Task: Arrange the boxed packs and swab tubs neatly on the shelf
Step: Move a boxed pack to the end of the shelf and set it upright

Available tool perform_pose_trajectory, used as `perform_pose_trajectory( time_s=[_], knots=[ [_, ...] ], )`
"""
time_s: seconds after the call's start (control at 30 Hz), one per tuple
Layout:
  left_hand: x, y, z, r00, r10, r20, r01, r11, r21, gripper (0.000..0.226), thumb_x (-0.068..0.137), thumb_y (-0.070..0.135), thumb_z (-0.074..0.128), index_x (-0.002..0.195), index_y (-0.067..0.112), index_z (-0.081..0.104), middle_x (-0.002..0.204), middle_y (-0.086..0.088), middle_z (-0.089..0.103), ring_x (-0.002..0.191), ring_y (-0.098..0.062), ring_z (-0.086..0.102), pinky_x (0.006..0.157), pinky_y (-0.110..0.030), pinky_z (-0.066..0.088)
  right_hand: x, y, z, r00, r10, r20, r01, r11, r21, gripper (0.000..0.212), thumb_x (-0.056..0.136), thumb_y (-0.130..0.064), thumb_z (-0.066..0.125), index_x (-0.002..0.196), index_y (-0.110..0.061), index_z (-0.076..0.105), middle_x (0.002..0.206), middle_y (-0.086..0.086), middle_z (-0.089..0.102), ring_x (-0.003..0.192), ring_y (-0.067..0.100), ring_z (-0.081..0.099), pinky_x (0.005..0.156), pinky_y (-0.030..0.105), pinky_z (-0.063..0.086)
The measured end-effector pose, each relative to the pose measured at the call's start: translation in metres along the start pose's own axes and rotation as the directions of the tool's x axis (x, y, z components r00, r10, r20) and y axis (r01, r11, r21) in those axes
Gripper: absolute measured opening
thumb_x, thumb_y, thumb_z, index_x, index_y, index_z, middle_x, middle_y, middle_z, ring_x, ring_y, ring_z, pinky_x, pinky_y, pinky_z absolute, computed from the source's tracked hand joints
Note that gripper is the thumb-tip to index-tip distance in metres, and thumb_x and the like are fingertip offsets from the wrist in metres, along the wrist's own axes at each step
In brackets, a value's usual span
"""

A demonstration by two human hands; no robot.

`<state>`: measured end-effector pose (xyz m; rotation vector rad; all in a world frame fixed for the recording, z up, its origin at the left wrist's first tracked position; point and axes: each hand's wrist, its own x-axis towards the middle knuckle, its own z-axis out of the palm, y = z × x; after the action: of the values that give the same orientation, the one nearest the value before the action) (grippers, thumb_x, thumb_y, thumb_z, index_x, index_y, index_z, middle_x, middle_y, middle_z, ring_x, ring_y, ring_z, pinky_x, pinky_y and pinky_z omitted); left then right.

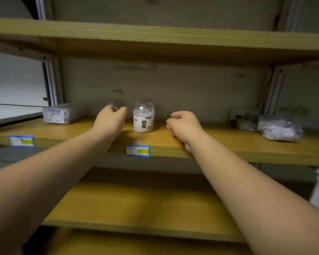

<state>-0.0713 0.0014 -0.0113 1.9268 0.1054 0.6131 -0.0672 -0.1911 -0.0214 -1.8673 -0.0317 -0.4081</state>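
A swab tub (143,117) with a clear domed lid and a cartoon label stands upright at the middle of the wooden shelf (228,144). Just left of it, my left hand (110,122) curls over a second swab tub (116,104); only that tub's clear top shows behind the fingers. My right hand (184,127) rests on the shelf to the right of the standing tub, a short gap away, fingers closed with nothing seen in them. A film-wrapped boxed pack (63,114) lies at the shelf's left end.
Plastic-wrapped packs (281,130) and a small box (240,116) lie at the shelf's right end. Blue price tags (137,150) (22,141) hang on the front edge. Another board (155,39) runs close overhead, and a lower shelf (145,205) lies beneath my arms.
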Motion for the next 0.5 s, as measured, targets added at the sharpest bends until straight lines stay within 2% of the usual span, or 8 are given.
perform_pose_trajectory(
  time_s=[0.07,0.1,0.13,0.2,0.33,0.4,0.5],
  knots=[
    [-0.034,0.013,0.012,0.999,0.043,-0.007,-0.042,0.999,0.010,0.022,0.094,0.035,0.053,0.097,0.015,0.062,0.085,-0.002,0.062,0.090,-0.027,0.062,0.074,-0.032,0.049,-0.022,-0.001,-0.028,0.999,-0.040,0.006,0.040,0.999,-0.009,0.050,0.087,-0.016,0.057,0.137,-0.017,0.059,0.122,0.008,0.070,0.079,0.016,0.059,0.072,0.027,0.049],
    [-0.051,0.021,0.021,0.997,0.059,0.045,-0.060,0.998,0.012,0.019,0.094,0.030,0.054,0.100,0.013,0.062,0.088,-0.002,0.062,0.087,-0.023,0.062,0.071,-0.027,0.050,-0.031,0.003,-0.043,0.999,-0.037,0.007,0.037,0.999,-0.021,0.047,0.090,-0.016,0.056,0.137,-0.019,0.058,0.122,0.004,0.069,0.083,0.015,0.062,0.074,0.027,0.052],
    [-0.068,0.029,0.032,0.991,0.070,0.113,-0.072,0.997,0.013,0.017,0.094,0.026,0.055,0.103,0.013,0.062,0.093,-0.002,0.064,0.086,-0.020,0.062,0.072,-0.023,0.052,-0.040,0.005,-0.059,1.000,-0.027,0.005,0.027,0.999,-0.029,0.046,0.092,-0.017,0.055,0.138,-0.019,0.058,0.124,0.002,0.068,0.094,0.015,0.064,0.083,0.030,0.054],
    [-0.094,0.046,0.054,0.975,0.080,0.206,-0.091,0.995,0.042,0.019,0.094,0.024,0.056,0.111,0.016,0.062,0.104,-0.001,0.065,0.095,-0.018,0.061,0.083,-0.028,0.052,-0.051,0.010,-0.088,1.000,0.004,-0.009,-0.004,0.999,-0.051,0.046,0.093,-0.016,0.054,0.139,-0.019,0.057,0.130,0.001,0.065,0.113,0.020,0.062,0.099,0.037,0.052],
    [-0.124,0.077,0.093,0.952,0.130,0.278,-0.164,0.981,0.105,0.038,0.093,0.024,0.055,0.129,0.014,0.061,0.122,-0.004,0.066,0.114,-0.023,0.060,0.098,-0.034,0.049,-0.059,0.019,-0.126,0.999,0.025,-0.039,-0.029,0.992,-0.125,0.045,0.098,-0.019,0.049,0.143,-0.016,0.053,0.141,0.001,0.058,0.123,0.022,0.056,0.094,0.026,0.042],
    [-0.132,0.078,0.109,0.941,0.113,0.320,-0.169,0.974,0.151,0.040,0.094,0.025,0.056,0.132,0.014,0.060,0.126,-0.006,0.066,0.115,-0.024,0.060,0.098,-0.032,0.048,-0.061,0.023,-0.134,1.000,0.021,-0.017,-0.023,0.991,-0.135,0.046,0.100,-0.021,0.047,0.146,-0.017,0.050,0.146,0.000,0.053,0.131,0.021,0.050,0.097,0.027,0.037],
    [-0.136,0.066,0.121,0.943,0.157,0.295,-0.227,0.949,0.220,0.040,0.094,0.026,0.056,0.132,0.017,0.061,0.126,-0.003,0.067,0.114,-0.021,0.061,0.096,-0.033,0.048,-0.063,0.025,-0.133,1.000,0.029,-0.008,-0.029,0.994,-0.107,0.049,0.100,-0.023,0.044,0.149,-0.020,0.046,0.149,-0.002,0.050,0.134,0.021,0.047,0.100,0.028,0.036]
  ],
)
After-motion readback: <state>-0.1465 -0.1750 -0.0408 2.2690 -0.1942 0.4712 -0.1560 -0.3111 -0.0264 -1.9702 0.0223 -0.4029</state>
